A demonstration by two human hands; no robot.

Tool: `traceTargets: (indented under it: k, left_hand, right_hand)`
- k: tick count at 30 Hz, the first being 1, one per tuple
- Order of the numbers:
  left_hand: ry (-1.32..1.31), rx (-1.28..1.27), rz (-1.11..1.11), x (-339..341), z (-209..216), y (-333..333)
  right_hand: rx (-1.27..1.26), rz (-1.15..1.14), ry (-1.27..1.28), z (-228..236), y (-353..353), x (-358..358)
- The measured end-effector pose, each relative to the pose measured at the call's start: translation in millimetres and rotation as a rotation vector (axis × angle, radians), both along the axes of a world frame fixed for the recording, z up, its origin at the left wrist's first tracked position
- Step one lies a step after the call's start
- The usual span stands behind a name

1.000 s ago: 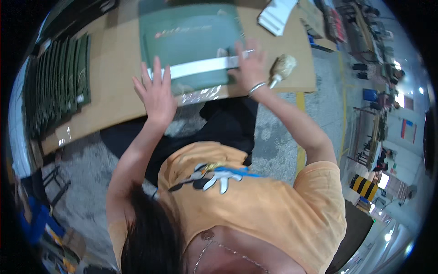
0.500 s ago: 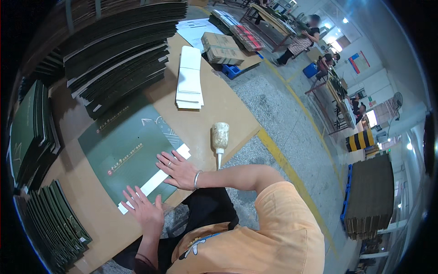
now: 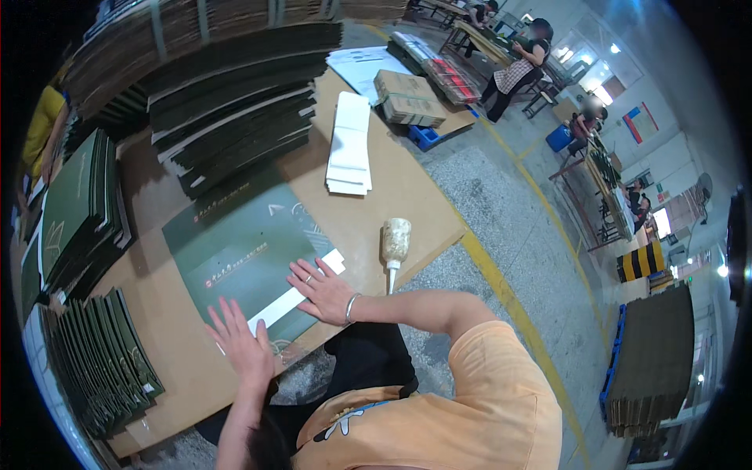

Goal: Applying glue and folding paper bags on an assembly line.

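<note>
In the head view, the green sheet (image 3: 251, 225) lies left of centre, the white strip (image 3: 276, 309) along its lower-right side. The left hand (image 3: 244, 345), fingers spread, and right hand (image 3: 325, 296), flattened, cover the strip, gripping nothing. Mid-frame, a bottle (image 3: 396, 241) lies.

White strip (image 3: 277, 309) seemingly flat on green sheet (image 3: 244, 232)

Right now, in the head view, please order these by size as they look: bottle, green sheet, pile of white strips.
1. Green sheet
2. Pile of white strips
3. Bottle
</note>
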State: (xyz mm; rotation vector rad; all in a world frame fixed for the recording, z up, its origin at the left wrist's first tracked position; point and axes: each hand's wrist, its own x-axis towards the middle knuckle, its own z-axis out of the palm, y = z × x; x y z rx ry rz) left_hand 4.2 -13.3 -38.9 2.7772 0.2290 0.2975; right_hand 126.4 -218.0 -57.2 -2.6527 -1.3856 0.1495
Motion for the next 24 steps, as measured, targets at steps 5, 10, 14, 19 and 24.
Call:
traceTargets:
  k: [5,10,14,19,24]
  left_hand:
    - [0.108,-0.024,0.014,-8.6,-14.7,15.3]
    - [0.075,0.002,-0.040,-7.8,-12.3,19.9]
    - [0.153,0.017,-0.023,-8.1,-18.8,22.3]
    - [0.149,0.015,-0.007,-0.9,-7.3,16.7]
    - [-0.158,-0.139,0.006,-10.9,-28.9,21.9]
  right_hand:
    - [0.014,0.012,-0.014,0.2,-0.6,5.6]
    - [0.005,0.016,0.045,4.4,0.8,4.6]
    - [0.027,0.022,0.111,5.0,4.4,3.4]
    - [-0.001,0.014,0.077,7.4,0.4,5.1]
    - [0.119,-0.010,-0.065,-19.3,5.8,6.3]
